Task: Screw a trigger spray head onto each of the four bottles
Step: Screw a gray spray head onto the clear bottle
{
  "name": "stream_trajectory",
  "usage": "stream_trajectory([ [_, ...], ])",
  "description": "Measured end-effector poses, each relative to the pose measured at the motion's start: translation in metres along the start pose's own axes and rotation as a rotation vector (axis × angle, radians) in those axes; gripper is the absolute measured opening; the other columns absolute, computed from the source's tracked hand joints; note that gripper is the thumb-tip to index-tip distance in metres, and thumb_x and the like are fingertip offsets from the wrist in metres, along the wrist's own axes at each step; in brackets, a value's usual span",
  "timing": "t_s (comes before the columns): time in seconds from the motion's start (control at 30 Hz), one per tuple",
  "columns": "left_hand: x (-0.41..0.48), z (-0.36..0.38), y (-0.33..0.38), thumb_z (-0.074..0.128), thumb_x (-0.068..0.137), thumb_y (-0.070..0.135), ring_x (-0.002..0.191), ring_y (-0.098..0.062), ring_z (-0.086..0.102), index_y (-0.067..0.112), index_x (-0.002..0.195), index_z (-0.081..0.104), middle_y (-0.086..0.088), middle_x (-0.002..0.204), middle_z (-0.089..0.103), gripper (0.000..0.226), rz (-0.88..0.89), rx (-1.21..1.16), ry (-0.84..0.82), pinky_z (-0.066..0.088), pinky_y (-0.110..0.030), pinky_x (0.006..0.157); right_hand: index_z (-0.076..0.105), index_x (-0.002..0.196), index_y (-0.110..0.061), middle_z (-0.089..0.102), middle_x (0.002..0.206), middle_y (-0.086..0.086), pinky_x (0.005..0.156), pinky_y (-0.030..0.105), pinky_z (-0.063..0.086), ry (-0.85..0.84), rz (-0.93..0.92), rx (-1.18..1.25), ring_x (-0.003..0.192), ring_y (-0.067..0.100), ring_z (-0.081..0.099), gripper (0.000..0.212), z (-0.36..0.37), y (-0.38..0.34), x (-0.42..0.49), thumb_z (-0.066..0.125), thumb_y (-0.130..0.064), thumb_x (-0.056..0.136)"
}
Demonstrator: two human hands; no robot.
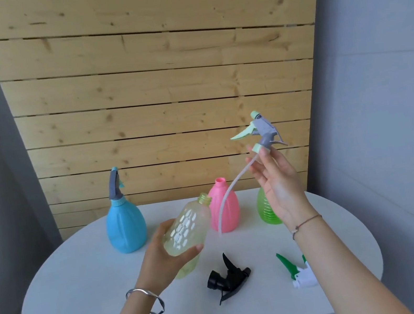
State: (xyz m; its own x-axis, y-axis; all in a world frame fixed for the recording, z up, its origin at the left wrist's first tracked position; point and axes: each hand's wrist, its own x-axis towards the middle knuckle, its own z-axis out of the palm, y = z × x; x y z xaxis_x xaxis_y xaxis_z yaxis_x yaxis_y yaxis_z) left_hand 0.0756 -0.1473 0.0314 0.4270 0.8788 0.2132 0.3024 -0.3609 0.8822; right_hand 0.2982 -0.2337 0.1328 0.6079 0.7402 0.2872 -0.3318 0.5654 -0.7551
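**Second bottle held ready for its spray head**

A wall of pale wooden planks (154, 83) stood behind a white oval table (85, 289), with grey walls at both sides. The left hand (163, 258) held a clear yellowish plastic bottle with a faceted body (185, 229), lifted off the table and tilted, so that its open threaded neck pointed up and to the right, toward the other hand. The left fingers (194, 249) were curled closely around the lower body of this bottle; the thumb was hidden behind it.

The right hand (277, 186) was raised above and to the right of that neck. Its fingertips (263, 151) pinched narrowly the pale green collar of a grey trigger spray head with a mint green lever (262, 130), the other fingers loosely spread. The long white dip tube (228, 191) hung down in a curve, its end just beside the bottle but not yet inside. I judge the height was needed so the tube could enter the neck first.

Behind the left fingers, a blue opaque bottle (125, 226) already wore its grey head. Between the two hands stood a pink ribbed bottle (224, 209) with open neck; a green transparent bottle (266, 210) was partly hidden behind the right palm. Below the hands lay a black spray head (228, 277) and a green and white spray head (298, 271).
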Motion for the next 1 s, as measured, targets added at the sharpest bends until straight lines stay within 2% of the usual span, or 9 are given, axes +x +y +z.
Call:
stream_trajectory([
  [0.17, 0.0, -0.015, -0.007, 0.085, 0.062, 0.041, 0.096, 0.006, 0.051, 0.032, 0.12, 0.047, 0.022, 0.107, 0.054, 0.069, -0.029, -0.011, 0.043, 0.039, -0.01, 0.067, 0.06, 0.103, -0.016, 0.064, 0.123, 0.01, 0.083, 0.019, 0.055, 0.006, -0.011, 0.122, 0.101, 0.013, 0.07, 0.012, 0.011, 0.001, 0.004, 0.051, -0.019, 0.096],
  [0.33, -0.001, -0.022, -0.008, 0.084, 0.063, 0.042, 0.094, 0.009, 0.051, 0.036, 0.116, 0.046, 0.025, 0.104, 0.054, 0.066, -0.037, -0.028, 0.062, 0.04, -0.009, 0.065, 0.058, 0.102, -0.016, 0.064, 0.12, 0.01, 0.084, 0.019, 0.054, 0.022, -0.041, 0.193, 0.105, 0.014, 0.069, 0.011, 0.016, 0.005, 0.006, 0.049, -0.019, 0.097],
  [0.63, -0.001, -0.027, -0.011, 0.084, 0.064, 0.041, 0.094, 0.0, 0.054, 0.034, 0.116, 0.047, 0.019, 0.104, 0.056, 0.064, -0.049, -0.063, 0.072, 0.043, -0.014, 0.066, 0.049, 0.113, -0.011, 0.062, 0.123, 0.011, 0.091, 0.021, 0.053, 0.056, -0.06, 0.219, 0.105, 0.012, 0.068, 0.017, 0.019, 0.008, 0.003, 0.047, -0.02, 0.098],
  [0.77, 0.0, -0.026, -0.008, 0.083, 0.063, 0.044, 0.094, 0.003, 0.052, 0.037, 0.116, 0.046, 0.021, 0.105, 0.054, 0.065, -0.037, -0.064, 0.083, 0.042, -0.011, 0.065, 0.046, 0.11, -0.011, 0.06, 0.128, 0.015, 0.093, 0.023, 0.052, 0.065, -0.052, 0.143, 0.108, 0.015, 0.067, 0.017, 0.019, 0.009, 0.001, 0.05, -0.019, 0.096],
  [0.87, -0.001, -0.024, -0.006, 0.083, 0.061, 0.046, 0.097, 0.004, 0.052, 0.038, 0.117, 0.046, 0.022, 0.107, 0.055, 0.067, -0.022, -0.065, 0.073, 0.042, -0.012, 0.067, 0.047, 0.111, -0.011, 0.062, 0.126, 0.015, 0.089, 0.022, 0.054, 0.025, -0.02, 0.077, 0.106, 0.016, 0.068, 0.019, 0.02, 0.013, -0.001, 0.053, -0.018, 0.094],
  [0.93, -0.001, -0.022, -0.005, 0.083, 0.06, 0.047, 0.099, 0.003, 0.053, 0.037, 0.118, 0.047, 0.021, 0.108, 0.056, 0.069, -0.006, -0.07, 0.067, 0.043, -0.013, 0.069, 0.05, 0.115, -0.007, 0.065, 0.122, 0.011, 0.083, 0.021, 0.056, -0.021, 0.0, 0.001, 0.104, 0.015, 0.069, 0.025, 0.023, 0.018, -0.003, 0.056, -0.016, 0.092],
  [1.0, -0.002, -0.018, -0.002, 0.084, 0.059, 0.047, 0.101, 0.001, 0.055, 0.036, 0.119, 0.048, 0.02, 0.11, 0.058, 0.071, 0.009, -0.085, 0.065, 0.044, -0.015, 0.072, 0.057, 0.119, -0.006, 0.068, 0.119, 0.007, 0.085, 0.024, 0.056, -0.068, 0.03, -0.13, 0.104, 0.013, 0.068, 0.033, 0.028, 0.023, -0.007, 0.061, -0.017, 0.089],
])
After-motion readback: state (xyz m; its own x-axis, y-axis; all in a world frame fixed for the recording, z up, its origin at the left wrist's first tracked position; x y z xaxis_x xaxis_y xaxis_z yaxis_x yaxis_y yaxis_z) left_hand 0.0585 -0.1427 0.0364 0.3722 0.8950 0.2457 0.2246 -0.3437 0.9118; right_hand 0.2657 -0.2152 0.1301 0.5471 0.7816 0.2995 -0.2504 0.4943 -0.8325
